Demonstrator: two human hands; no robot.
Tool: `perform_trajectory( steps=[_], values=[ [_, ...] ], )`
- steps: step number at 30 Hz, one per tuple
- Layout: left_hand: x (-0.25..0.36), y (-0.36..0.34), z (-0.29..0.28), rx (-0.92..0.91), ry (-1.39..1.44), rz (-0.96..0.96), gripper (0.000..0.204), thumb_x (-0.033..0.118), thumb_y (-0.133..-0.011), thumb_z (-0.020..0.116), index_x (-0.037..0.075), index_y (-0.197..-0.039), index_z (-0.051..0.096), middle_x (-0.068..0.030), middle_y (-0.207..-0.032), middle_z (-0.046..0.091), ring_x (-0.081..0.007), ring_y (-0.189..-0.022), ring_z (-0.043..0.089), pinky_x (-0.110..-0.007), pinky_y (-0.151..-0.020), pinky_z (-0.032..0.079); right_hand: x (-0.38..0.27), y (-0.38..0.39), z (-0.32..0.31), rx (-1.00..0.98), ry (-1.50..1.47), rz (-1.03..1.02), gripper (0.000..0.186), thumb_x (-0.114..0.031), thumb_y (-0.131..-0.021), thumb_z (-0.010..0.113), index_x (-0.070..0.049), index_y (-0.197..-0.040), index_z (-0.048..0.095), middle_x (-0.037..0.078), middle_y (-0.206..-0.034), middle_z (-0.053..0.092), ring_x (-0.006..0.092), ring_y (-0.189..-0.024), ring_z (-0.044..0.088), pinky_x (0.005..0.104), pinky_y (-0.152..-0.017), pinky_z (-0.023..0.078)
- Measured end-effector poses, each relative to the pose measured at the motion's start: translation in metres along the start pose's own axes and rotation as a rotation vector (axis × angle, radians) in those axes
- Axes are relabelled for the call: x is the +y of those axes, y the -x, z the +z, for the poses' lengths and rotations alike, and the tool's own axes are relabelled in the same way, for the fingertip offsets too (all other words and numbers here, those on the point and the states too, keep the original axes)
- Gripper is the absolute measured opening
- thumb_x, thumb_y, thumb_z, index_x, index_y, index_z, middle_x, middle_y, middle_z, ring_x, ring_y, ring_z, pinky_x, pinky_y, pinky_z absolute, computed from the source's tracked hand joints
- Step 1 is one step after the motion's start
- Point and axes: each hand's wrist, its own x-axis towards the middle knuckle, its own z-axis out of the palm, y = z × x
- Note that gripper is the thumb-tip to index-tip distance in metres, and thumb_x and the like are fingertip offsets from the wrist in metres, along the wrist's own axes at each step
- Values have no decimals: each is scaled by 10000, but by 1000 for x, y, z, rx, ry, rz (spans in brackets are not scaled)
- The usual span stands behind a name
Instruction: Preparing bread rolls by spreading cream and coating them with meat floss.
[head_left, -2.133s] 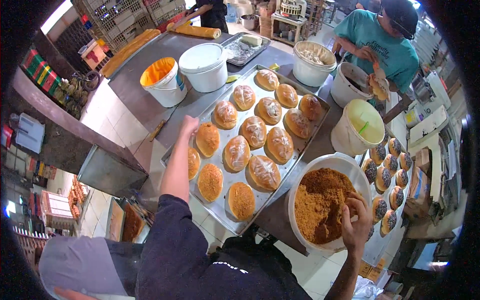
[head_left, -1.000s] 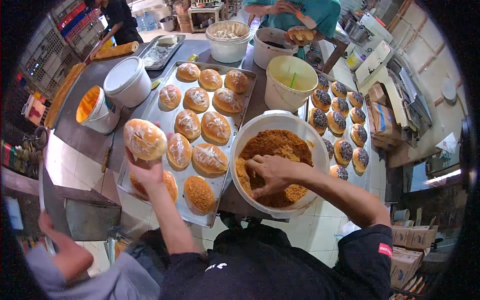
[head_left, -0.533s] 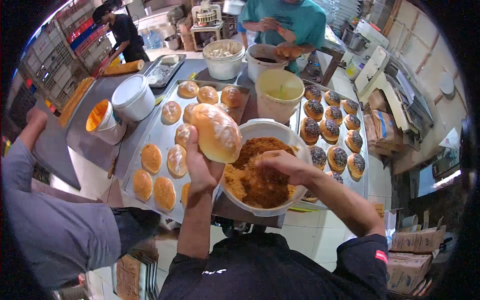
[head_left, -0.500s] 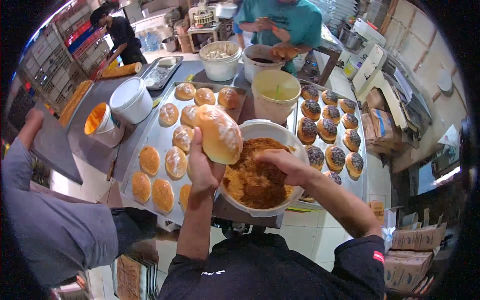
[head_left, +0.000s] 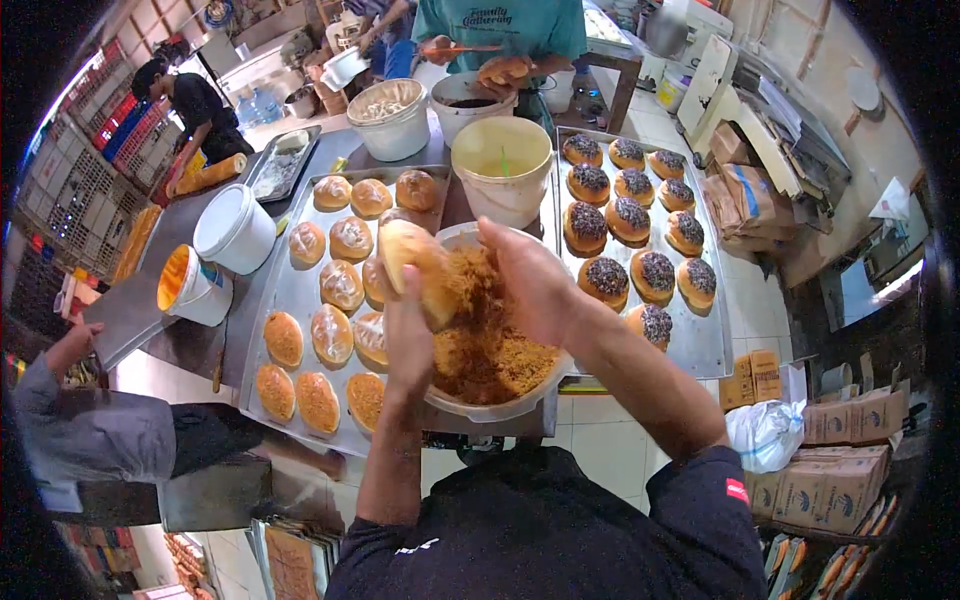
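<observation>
One head-worn fisheye here, the left of a side-by-side pair, looking down and ahead over the wearer's own dark shirt (head_left: 550,525). Forearms (head_left: 650,385) come up from below, so the left hand (head_left: 408,335) and right hand (head_left: 535,285) sit pretty close, mid-frame. Worktop (head_left: 243,315) stretches away beyond, floor (head_left: 610,440) shows underneath, and straight edges bend near the black round border.
</observation>
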Motion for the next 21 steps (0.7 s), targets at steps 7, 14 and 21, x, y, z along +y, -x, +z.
perform_trajectory(
  steps=[7, 14, 21],
  values=[
    [13, -1, -37, 65, 609, -181, 538, 472, -1032, 363, 75, -1380, 467, -122, -1324, 568, -287, -1219, 554, -473, -1054, 429, 56, -32, -58, -381, 2437, 290, 727, -589, -876, 559, -122, -1424, 459, 151, -1438, 451, 430, -1227, 504, 529, -988, 415],
    [9, -1, -43, -15, 721, -223, 549, 472, -1028, 354, 75, -1392, 456, -128, -1358, 544, -307, -1234, 540, -484, -1069, 412, 63, -50, -76, -404, 2224, 468, 603, -407, -842, 661, -62, -1325, 557, 250, -1241, 586, 358, -1124, 595, 430, -960, 471],
    [3, 2, -33, -36, 676, -248, 566, 473, -1021, 388, 45, -1387, 445, -144, -1339, 556, -306, -1220, 556, -483, -1051, 438, 22, -36, -78, 158, 1042, 175, 443, -281, -841, 703, -16, -1189, 630, 110, -1118, 685, 246, -1083, 639, 356, -916, 516]
  ],
)
